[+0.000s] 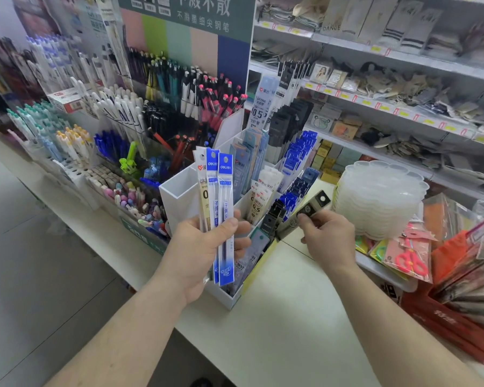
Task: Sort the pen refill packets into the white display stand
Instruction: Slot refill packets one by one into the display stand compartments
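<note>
My left hand point(204, 250) grips three upright pen refill packets point(215, 202), two with blue tops and one with a white top, in front of the white display stand point(179, 196). My right hand point(327, 238) pinches a black-topped refill packet point(305, 213) that lies tilted over the stand's right side. The stand's compartments hold several blue, white and black packets point(291, 163) standing upright.
Racks of pens point(140, 113) fill the counter to the left of the stand. A stack of clear plastic trays point(380, 196) stands to the right, with scissors packs point(408, 261) and red packages point(458, 325) beside it. Stocked shelves point(389, 88) run behind. The white counter top point(291, 317) spreads in front.
</note>
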Available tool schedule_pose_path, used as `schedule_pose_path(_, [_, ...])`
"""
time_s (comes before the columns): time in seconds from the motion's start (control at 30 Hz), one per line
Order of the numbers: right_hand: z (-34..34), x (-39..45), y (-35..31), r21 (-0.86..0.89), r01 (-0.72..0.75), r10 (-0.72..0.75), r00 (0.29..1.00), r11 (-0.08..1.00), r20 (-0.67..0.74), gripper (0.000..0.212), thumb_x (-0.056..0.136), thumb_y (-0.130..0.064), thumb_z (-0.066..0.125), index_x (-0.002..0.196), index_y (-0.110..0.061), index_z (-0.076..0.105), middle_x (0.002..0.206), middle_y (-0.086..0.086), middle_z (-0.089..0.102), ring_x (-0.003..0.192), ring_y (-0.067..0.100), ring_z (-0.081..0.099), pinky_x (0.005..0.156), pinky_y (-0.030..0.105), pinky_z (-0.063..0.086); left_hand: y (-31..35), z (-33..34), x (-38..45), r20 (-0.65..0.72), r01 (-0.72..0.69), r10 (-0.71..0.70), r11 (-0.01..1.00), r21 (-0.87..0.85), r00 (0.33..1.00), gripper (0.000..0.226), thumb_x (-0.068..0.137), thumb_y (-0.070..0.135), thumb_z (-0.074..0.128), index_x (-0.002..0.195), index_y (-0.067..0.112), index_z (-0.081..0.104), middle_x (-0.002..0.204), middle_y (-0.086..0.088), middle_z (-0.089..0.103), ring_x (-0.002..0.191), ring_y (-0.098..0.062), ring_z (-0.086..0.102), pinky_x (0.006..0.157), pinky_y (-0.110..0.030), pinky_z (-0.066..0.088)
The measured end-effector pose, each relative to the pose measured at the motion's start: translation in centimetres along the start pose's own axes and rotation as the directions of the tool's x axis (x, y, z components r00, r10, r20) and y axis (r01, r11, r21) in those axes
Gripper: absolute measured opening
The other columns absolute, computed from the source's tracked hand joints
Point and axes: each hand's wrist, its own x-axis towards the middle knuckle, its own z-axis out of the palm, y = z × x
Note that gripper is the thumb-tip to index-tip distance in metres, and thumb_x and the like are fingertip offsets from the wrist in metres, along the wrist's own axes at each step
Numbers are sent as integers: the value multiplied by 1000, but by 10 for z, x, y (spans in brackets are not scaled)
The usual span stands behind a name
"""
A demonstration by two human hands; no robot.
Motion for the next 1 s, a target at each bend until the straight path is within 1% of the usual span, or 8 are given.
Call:
schedule_pose_path(0.27, [36, 1, 11, 15, -106, 105, 993, 994, 48, 31, 93, -30, 66, 64, -24, 59, 62, 0, 67, 70, 25, 71, 70, 35, 55, -4, -1, -3, 21, 14, -15, 999, 33, 1000, 37, 80, 25, 65, 114, 11, 66, 96, -9, 77, 81, -23, 74, 71, -34, 60])
schedule_pose_path(0.4, [52, 2, 19, -230, -46, 98, 971, 972, 219, 21, 93, -33, 65, 76, -22, 64, 71, 4, 69, 72, 26, 67, 65, 34, 54, -5, 0, -5, 65, 32, -34, 999, 26, 997, 39, 73, 28, 65, 109, 13, 67, 94, -8, 77, 76, -21, 73, 71, -33, 62])
schedule_pose_path(0.5, [57, 3, 20, -377, 14, 111, 945, 926, 307, 17, 94, -31, 64, 84, -18, 66, 74, 3, 64, 70, 25, 58, 58, 29, 42, -6, 2, -6, 97, 75, -77, 997, 21, 992, 39, 73, 28, 65, 109, 12, 67, 94, -9, 77, 75, -21, 74, 69, -32, 62])
schedule_pose_path(0.7, [45, 2, 12, -394, -23, 154, 940, 919, 305, 11, 88, -26, 64, 89, -22, 74, 85, -1, 72, 77, 20, 65, 64, 30, 53, -9, 7, -7, 150, 149, -154, 988, 44, 977, 24, 89, 22, 60, 111, 13, 64, 96, -6, 77, 76, -21, 74, 70, -33, 62])
schedule_pose_path(0.77, [28, -4, 1, -277, -67, 119, 977, 959, 175, 12, 88, -21, 62, 82, -22, 72, 82, -3, 71, 80, 18, 65, 68, 29, 52, -10, 8, -6, 158, 162, -174, 983, 82, 972, 26, 89, 26, 61, 113, 15, 63, 97, -5, 77, 77, -21, 75, 71, -35, 62])
schedule_pose_path(0.83, [9, -16, -17, 59, -131, 124, 986, 990, 112, 11, 87, -18, 67, 77, -19, 71, 73, -5, 68, 74, 15, 64, 66, 29, 49, -13, 11, -5, 170, 172, -189, 979, 108, 967, 33, 83, 31, 63, 112, 15, 63, 97, -5, 77, 76, -21, 74, 71, -35, 60])
schedule_pose_path(0.9, [-11, -32, -44, 371, -232, 134, 953, 899, 272, 9, 88, -20, 72, 79, -17, 72, 62, -7, 63, 59, 8, 56, 57, 26, 44, -15, 15, -4, 196, 192, -213, 974, 123, 957, 41, 76, 34, 64, 112, 13, 63, 97, -6, 77, 75, -22, 74, 68, -34, 59])
schedule_pose_path(1.0, [-28, -49, -70, 410, -260, 15, 858, 874, 513, 3, 89, -18, 71, 87, -16, 72, 66, -7, 69, 54, 2, 62, 51, 14, 45, -17, 24, -4, 242, 202, -235, 967, 156, 941, 44, 79, 34, 64, 116, 10, 63, 96, -10, 77, 75, -25, 74, 65, -33, 59])
